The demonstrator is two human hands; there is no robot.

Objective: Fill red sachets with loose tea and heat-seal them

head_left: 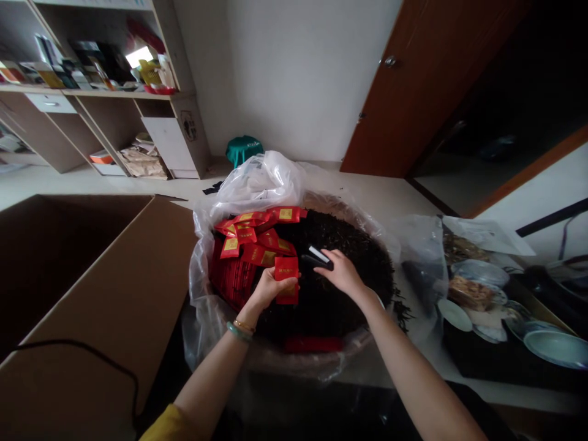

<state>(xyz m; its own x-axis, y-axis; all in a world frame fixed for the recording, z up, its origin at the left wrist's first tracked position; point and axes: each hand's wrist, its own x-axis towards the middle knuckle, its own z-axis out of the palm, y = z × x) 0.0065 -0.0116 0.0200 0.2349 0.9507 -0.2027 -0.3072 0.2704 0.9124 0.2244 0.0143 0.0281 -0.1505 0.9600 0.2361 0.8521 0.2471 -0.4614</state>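
A red packet (286, 288) with gold print is held upright in my left hand (267, 289), thumb across its front. My right hand (340, 272) grips a small black-and-white hand tool (318, 256), shaped like a stapler or bag sealer; its exact kind I cannot make out. The tool points toward the packet and is apart from it. Both hands are above a wide round container lined with clear plastic (202, 306), which holds dark loose tea leaves (346, 245). Several filled-looking red packets (261, 239) lie piled on its left side, beside a stack of flat red packets (232, 278).
An open cardboard box (151, 263) stands at left, with a dark cable (92, 349) across it. Dishes (551, 346) and a bag of brown pieces (471, 291) sit at right. Shelves (184, 135), a green bag (243, 150) and a wooden door (404, 92) are behind.
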